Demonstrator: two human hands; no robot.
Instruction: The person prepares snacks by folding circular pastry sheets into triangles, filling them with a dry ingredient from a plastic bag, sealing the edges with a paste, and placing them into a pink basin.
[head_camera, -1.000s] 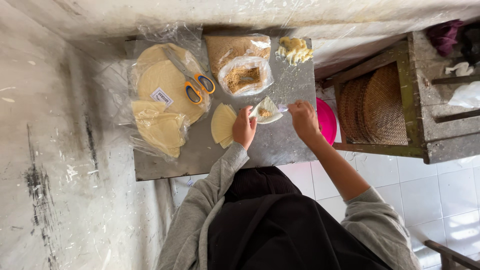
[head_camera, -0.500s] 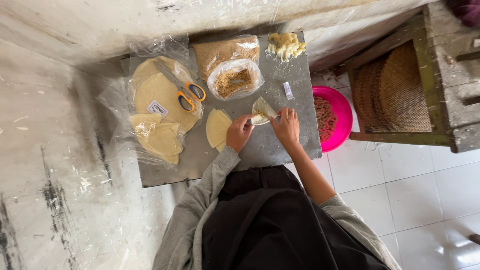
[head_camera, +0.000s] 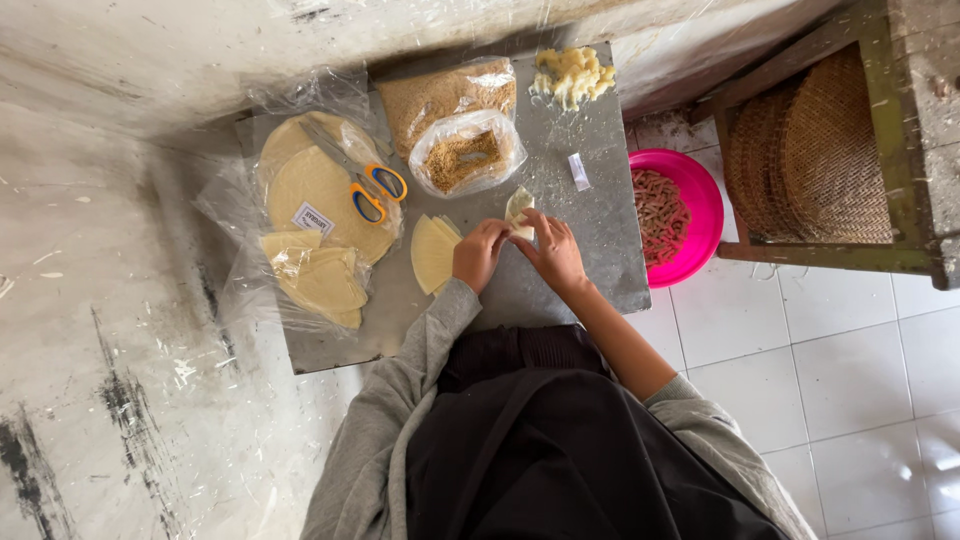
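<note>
Between both hands (head_camera: 518, 250), pale folded wrapper (head_camera: 518, 208)

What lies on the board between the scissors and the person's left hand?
In the head view, a small stack of cut pale dough wedges lies between the scissors and the left hand; the hand's edge touches or nearly touches it.

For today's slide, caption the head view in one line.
Both hands fold a pale wrapper on a grey board beside a pink bowl.

White tiled floor (head_camera: 860, 360), scuffed pale wall (head_camera: 90, 300), wooden rack (head_camera: 900, 150), daylight
</note>
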